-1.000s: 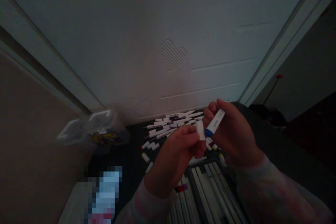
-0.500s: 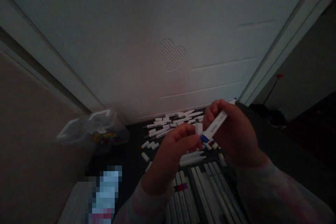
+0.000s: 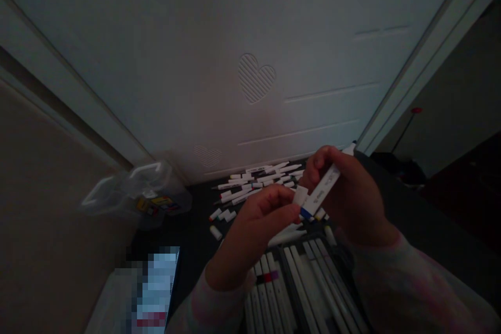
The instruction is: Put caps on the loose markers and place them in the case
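You hold a white marker [image 3: 321, 193] aslant in your right hand [image 3: 352, 195], its blue-banded end low, just beside the left thumb; whether they touch cannot be told. Your right thumb hides part of the barrel; the dark upper tip emerges beyond it, and the print is illegible. Your left hand [image 3: 262, 224] pinches a white cap [image 3: 300, 195], partly covered by the fingertips. Your forearms enter from below, right fingers curled upward, left fingers pointing right. Beyond lie loose markers [image 3: 239, 197], partly masked by your hands; nearer, a row of markers [image 3: 271, 297] is cut off by the lower edge.
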{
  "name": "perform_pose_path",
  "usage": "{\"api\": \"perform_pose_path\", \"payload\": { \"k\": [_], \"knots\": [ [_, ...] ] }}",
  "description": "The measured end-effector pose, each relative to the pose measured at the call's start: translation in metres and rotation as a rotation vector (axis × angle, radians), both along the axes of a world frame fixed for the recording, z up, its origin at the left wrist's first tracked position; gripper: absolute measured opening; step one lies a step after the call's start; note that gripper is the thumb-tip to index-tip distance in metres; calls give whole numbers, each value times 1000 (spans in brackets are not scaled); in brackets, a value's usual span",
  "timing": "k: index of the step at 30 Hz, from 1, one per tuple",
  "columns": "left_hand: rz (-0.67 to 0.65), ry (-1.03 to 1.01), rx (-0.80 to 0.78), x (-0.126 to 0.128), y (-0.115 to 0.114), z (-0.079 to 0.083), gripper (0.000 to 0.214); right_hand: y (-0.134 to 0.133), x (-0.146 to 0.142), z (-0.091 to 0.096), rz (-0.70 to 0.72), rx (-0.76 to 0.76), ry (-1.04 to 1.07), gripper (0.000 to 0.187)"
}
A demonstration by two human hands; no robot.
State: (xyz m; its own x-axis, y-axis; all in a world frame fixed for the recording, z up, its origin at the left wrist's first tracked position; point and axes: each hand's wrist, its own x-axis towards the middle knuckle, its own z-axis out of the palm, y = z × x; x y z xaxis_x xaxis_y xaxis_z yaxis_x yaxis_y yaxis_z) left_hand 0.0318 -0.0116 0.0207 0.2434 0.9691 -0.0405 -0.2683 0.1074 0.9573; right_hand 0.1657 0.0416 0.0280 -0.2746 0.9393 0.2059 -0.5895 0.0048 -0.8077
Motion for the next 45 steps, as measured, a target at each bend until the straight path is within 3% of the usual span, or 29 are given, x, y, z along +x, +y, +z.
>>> {"api": "perform_pose_path", "payload": {
  "k": [4, 10, 14, 20, 24, 28, 33, 38, 45],
  "knots": [
    [-53, 69, 30, 1, -2, 2, 10, -1, 0, -1, 16, 2, -26, 24],
    [-130, 407, 134, -2, -5, 10, 11, -4, -2, 1, 58, 0, -59, 36],
    [-64, 546, 185, -7, -4, 12, 10, -3, -2, 3, 76, 19, -72, 43],
    [61, 694, 221, -21, 10, -4, 18, -3, -3, 2, 86, 22, -68, 43],
    [156, 985, 295, -39, 21, -15, 18, -2, -3, 2, 96, 2, -47, 38],
    [216, 1241, 251, -60, 29, -25, 15, 4, 6, 5, 78, 36, -31, 32],
    [129, 1490, 224, -66, 40, -43, 13, 15, 22, 10, 2, 73, -1, 28],
    [26, 1509, 195, -59, 49, -61, 10, 18, 28, 13, -68, 15, 9, 26],
    [8, 1538, 160, -63, 51, -64, 14, 15, 28, 17, -105, 4, -15, 28]
  ]
}}
